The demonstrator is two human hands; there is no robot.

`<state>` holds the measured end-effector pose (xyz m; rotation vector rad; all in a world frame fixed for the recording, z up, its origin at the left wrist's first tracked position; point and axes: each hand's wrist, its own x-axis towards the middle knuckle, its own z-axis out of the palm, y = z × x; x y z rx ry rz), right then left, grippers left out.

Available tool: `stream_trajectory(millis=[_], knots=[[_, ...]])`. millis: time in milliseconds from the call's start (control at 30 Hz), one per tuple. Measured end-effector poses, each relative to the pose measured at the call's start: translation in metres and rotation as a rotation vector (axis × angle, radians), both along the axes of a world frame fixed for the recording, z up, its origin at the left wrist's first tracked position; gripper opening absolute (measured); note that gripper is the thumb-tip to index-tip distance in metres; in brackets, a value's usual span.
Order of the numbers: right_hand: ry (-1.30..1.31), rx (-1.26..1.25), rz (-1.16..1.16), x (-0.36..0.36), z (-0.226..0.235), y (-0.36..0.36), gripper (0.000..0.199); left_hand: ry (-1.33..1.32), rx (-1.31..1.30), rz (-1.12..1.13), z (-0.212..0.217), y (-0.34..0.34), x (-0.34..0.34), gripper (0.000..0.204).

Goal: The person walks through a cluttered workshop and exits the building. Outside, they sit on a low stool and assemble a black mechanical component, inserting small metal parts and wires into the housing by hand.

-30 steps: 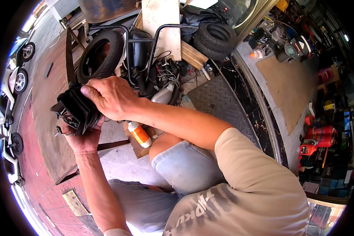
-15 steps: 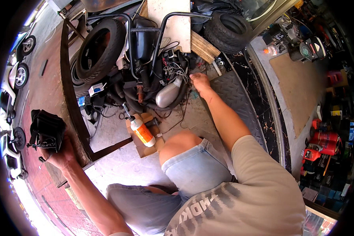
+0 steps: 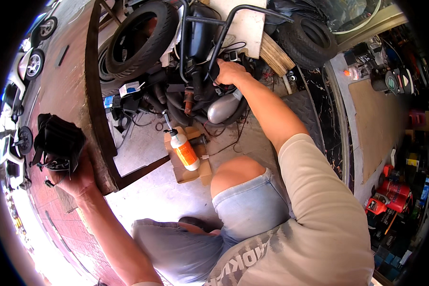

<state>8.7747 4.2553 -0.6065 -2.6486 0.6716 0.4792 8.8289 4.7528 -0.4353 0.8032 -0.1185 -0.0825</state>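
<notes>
At the far left, my left hand point(image 3: 76, 178) is closed around a boxy black part point(image 3: 62, 140) with loose straps or wires, held up beside the wooden edge. My right hand point(image 3: 232, 74) reaches into the pile of motorcycle parts, next to a bent black tube frame point(image 3: 231, 28). Its thumb and fingers close on something dark that I cannot make out. Just below that hand lies a silver rounded housing point(image 3: 221, 109). Nearer to me, a white bottle with an orange label point(image 3: 185, 151) and a spout lies on a flattened piece of cardboard point(image 3: 200, 172).
Tyres lean at the back left point(image 3: 143, 40) and lie at the back right point(image 3: 307, 40). A wooden board edge point(image 3: 97, 124) runs along my left. Wood slats point(image 3: 276, 55) poke out of the pile. Red containers point(image 3: 391, 195) stand at the far right.
My right hand has moved left and away from me, from beside the wires to the tube frame, and closed there. The view has shifted left. My left hand still holds the black part.
</notes>
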Motion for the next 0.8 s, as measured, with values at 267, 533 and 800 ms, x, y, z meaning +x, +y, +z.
stream_trajectory(millis=[267,533,800], knots=[[-0.049,-0.255,0.165,-0.015,0.019,0.019,0.074,0.02,-0.056,0.041,0.009,-0.019,-0.006,0.066],[-0.382,-0.198,-0.256,-0.081,0.088,-0.045,0.059,0.05,-0.224,-0.04,0.025,-0.034,-0.014,0.05],[-0.669,1.669,-0.27,-0.109,0.221,0.061,0.041,0.028,-0.4,-0.447,0.02,-0.047,-0.024,0.055]])
